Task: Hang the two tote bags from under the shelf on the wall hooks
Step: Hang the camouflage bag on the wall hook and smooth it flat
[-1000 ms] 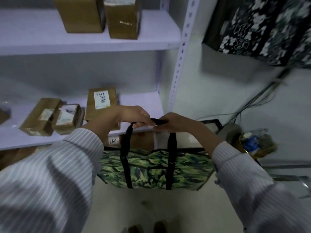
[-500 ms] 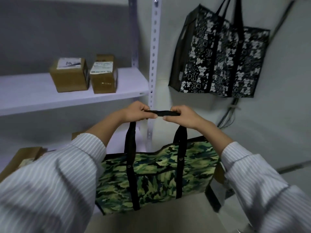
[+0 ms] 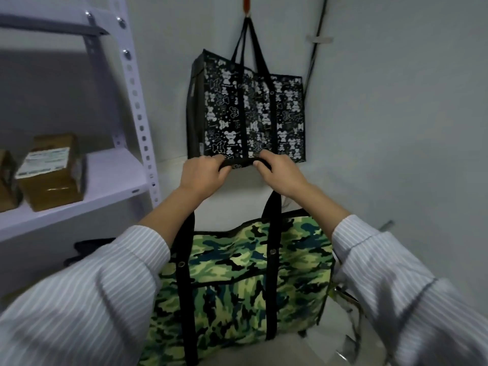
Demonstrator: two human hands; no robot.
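Head view: left hand (image 3: pixel 203 174) and right hand (image 3: pixel 280 171) grip camouflage tote's (image 3: pixel 237 281) handles (image 3: pixel 241 163).

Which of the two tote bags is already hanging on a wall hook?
The black bag with white bear prints: its straps loop over the hook. The camouflage bag is held by its handle in the left hand and right hand.
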